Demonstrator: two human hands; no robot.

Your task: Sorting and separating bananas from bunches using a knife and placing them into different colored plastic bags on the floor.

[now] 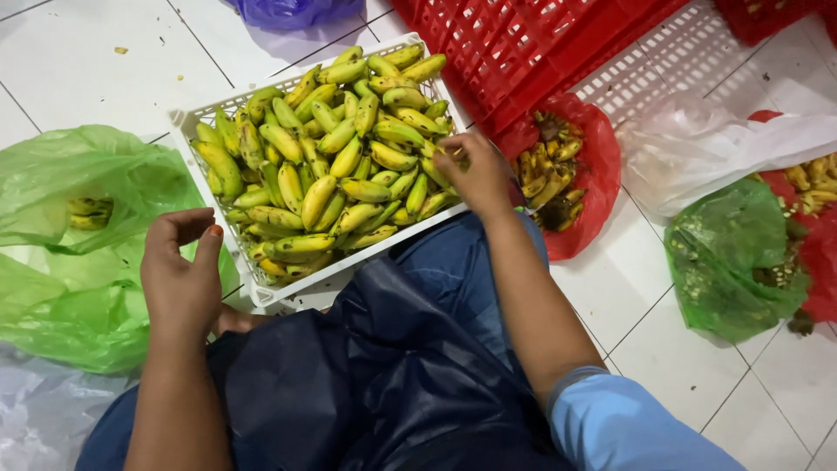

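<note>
Head view: right hand (478,179) grips smooth curved bananas (331,148) in white lattice crate (261,292); left hand (180,279) loose, empty.

Even, bright overhead light; soft shadows, mild glare on white floor tiles (78,61) (slight softness at frame edges).

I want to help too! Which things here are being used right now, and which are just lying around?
Being used:
right hand reaching into the bananas
white crate holding them
left hand beside the crate, empty

Just lying around:
green bag
red bag of dark bananas
red crates
purple bag
</note>
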